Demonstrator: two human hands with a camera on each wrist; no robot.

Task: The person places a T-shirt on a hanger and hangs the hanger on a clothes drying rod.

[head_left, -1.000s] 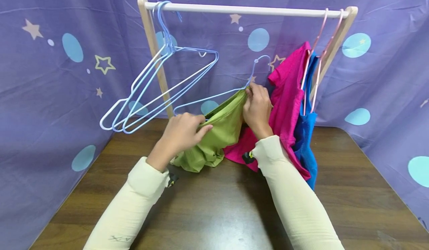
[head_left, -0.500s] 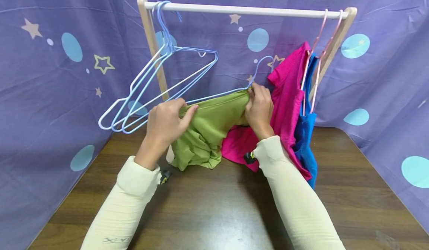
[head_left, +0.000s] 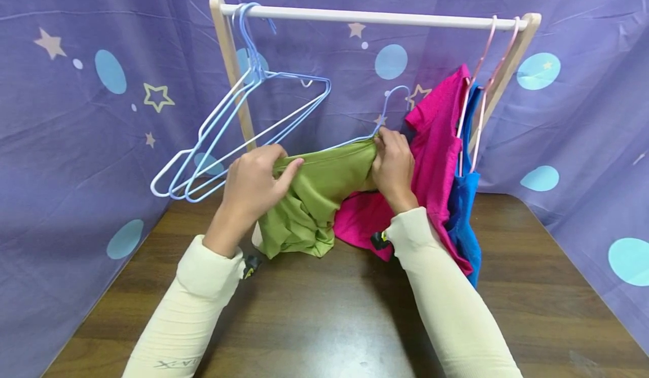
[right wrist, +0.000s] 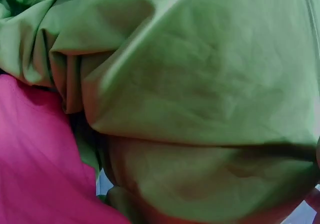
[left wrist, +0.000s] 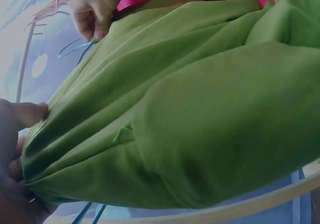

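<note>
A green garment (head_left: 324,181) is stretched by its top edge between both hands, its lower part bunched over the table. My left hand (head_left: 250,181) pinches the left end of that edge, thumb in front and fingers behind. At the other end my right hand (head_left: 392,164) grips the edge right beside the neck of a blue wire hanger (head_left: 350,141). The hanger's shoulder runs behind the cloth; its hook stands free above the right hand. In the left wrist view the garment (left wrist: 200,109) spans from the left thumb to the right hand (left wrist: 97,6). The hanger's left end is hidden.
A rack with a white rail (head_left: 375,16) stands on the wooden table (head_left: 314,316). Several bare blue and white hangers (head_left: 253,74) hang at its left. At its right, close to my right forearm, hang a pink shirt (head_left: 438,152) and a blue garment (head_left: 463,220) on pink hangers.
My left hand has moved left and up, drawing the green edge over the left end of the hanger. In the last half second both hands stay nearly still; the hanger hook dips slightly left.
</note>
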